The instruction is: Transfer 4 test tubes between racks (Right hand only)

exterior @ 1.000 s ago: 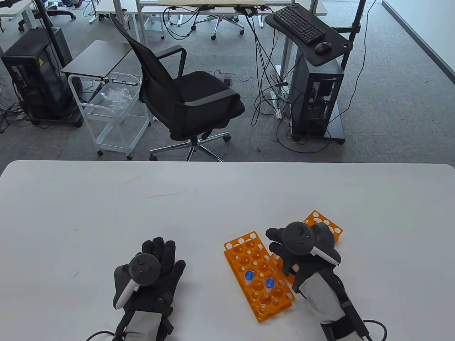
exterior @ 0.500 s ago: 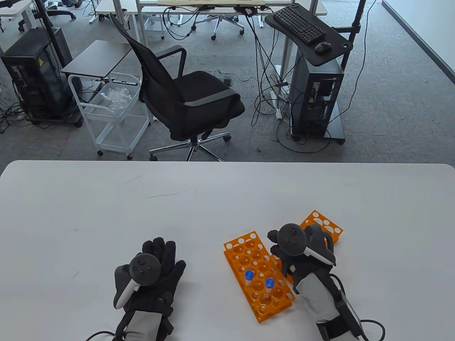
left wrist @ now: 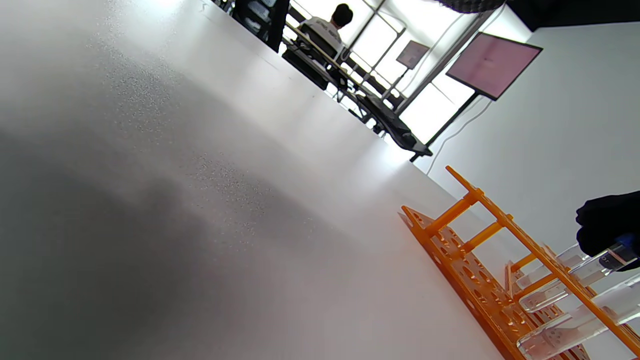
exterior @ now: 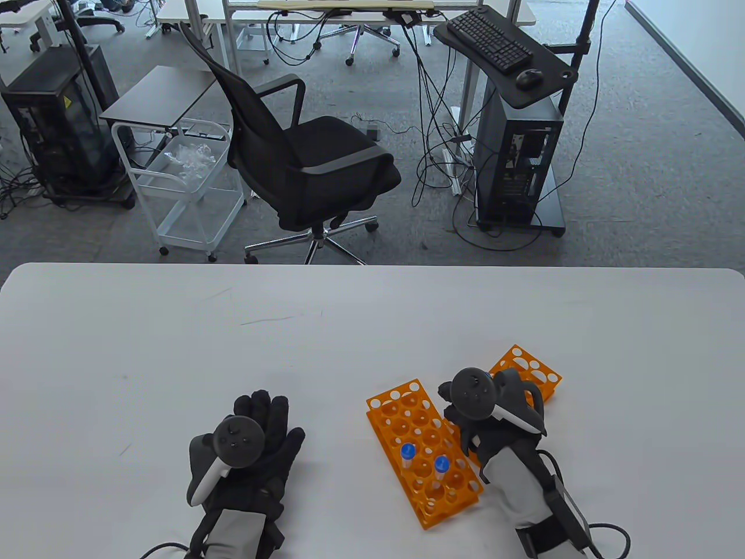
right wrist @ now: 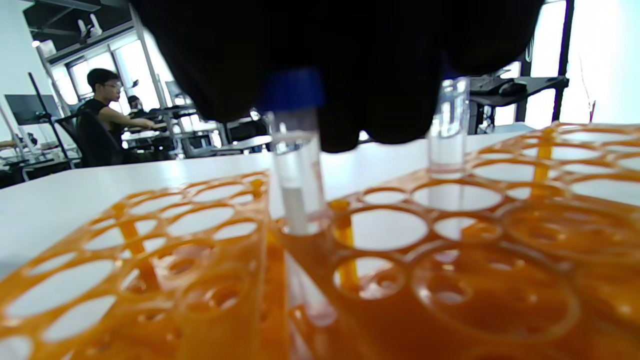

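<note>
Overhead, the left hand (exterior: 247, 451) is lying flat, fingers spread on the table (exterior: 145, 361), idle since only the right works. The right hand (exterior: 495, 407) is hovering over the far rack (exterior: 532, 368); two capped tubes (exterior: 408, 454) are standing in the near rack (exterior: 422, 448).

The left wrist view is showing its fingers (left wrist: 602, 227) at a blue cap. The right wrist view is showing two tubes (right wrist: 296, 165) below the glove (grip unclear).

Two blue-capped tubes (exterior: 408, 455) upright, orange rack (exterior: 407, 419)

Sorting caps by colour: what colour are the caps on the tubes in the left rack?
Blue caps, clearest in the table view.
</note>
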Demonstrator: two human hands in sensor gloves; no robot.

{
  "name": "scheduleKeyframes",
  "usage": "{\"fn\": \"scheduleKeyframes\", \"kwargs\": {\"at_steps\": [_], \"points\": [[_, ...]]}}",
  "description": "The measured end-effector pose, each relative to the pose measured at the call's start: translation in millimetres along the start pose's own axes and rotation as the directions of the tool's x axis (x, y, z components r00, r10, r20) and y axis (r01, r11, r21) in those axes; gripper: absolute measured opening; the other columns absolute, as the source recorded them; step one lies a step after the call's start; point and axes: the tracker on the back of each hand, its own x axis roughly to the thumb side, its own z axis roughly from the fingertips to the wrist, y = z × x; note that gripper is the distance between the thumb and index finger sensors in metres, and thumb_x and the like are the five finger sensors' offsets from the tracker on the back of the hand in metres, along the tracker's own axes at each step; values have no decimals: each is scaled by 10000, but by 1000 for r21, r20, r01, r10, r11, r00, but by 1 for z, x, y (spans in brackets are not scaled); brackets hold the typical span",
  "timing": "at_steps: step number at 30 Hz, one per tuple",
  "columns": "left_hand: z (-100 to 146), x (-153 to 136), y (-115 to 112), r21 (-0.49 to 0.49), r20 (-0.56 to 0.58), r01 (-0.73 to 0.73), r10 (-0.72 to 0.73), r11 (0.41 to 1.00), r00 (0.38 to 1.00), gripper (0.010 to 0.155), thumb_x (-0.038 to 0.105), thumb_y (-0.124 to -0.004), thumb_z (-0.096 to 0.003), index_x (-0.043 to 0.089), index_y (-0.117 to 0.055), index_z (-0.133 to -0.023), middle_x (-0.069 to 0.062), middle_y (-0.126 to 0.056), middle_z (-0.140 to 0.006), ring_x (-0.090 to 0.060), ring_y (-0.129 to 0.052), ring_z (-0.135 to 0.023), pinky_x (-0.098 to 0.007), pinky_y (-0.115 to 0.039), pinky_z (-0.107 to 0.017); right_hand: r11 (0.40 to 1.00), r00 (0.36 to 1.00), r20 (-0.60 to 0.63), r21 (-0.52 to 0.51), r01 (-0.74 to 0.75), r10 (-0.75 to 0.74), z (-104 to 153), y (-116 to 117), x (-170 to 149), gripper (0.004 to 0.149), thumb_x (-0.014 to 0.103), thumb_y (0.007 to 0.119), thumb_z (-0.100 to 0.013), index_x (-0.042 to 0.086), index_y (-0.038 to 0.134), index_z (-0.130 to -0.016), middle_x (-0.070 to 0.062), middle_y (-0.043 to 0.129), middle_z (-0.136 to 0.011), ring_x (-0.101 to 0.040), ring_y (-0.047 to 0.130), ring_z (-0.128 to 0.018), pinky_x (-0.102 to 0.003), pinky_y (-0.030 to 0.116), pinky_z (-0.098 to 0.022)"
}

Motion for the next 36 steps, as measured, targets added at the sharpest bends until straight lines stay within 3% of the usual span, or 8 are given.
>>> {"fn": "scheduleKeyframes", "kwargs": {"at_steps": [17, 36], "points": [[0, 1, -1, -3, 0, 3, -3, 1000, 1000, 682, 639, -458, -575, 428, -129, -1134, 135, 69, -1171, -108, 221, -1037, -399, 138, -764, 1000, 1000, 4, -14, 9, -9, -1, 3, -1, 478, 274, 851, -438, 126, 836, -893, -167, 949, -826, -427, 902, -703, -632, 665, -559], [1, 1, -2, -7, 1, 9, -9, 1000, 1000, 682, 639, -458, -575, 425, -132, -1135, 132, 65, -1172, -110, 219, -1037, -400, 136, -765, 992, 998, 14, -117, 56, -54, 6, -11, -6, 467, 291, 837, -446, 130, 844, -884, -160, 962, -806, -419, 913, -686, -629, 671, -552]]}}
